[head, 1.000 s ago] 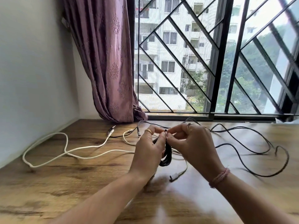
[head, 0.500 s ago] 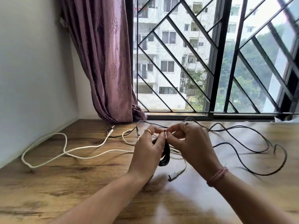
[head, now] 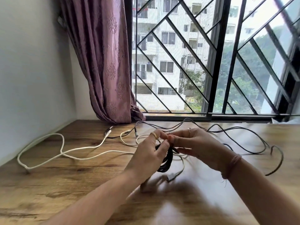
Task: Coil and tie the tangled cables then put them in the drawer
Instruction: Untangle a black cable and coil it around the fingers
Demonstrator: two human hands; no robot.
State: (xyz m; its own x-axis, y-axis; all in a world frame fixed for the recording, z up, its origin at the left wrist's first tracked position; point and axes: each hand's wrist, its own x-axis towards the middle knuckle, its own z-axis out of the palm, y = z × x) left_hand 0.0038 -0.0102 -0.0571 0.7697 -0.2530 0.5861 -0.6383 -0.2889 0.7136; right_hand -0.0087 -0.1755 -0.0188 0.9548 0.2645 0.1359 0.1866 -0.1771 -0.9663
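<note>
Not much has changed over the last second: both hands were already pinched together above the black coil [head: 165,161] and they're still there, maybe lifted a touch. The left hand [head: 148,153] holds the small bundle of black loops so it hangs over the surface [head: 65,192], fingers [head: 159,135] closed on its top. The right hand [head: 197,146] has its fingertips pressed against the left's, pinching the same spot, looks like it's working the cable end or a tie around the loops, but it's too blurry to say which. So my guess is we're at the tying step on this one.

The rest of the black cable [head: 253,143] still sprawls loose to the right, and the white cable [head: 65,151] lies uncoiled on the left. No drawer in sight, so plenty left to do.
</note>
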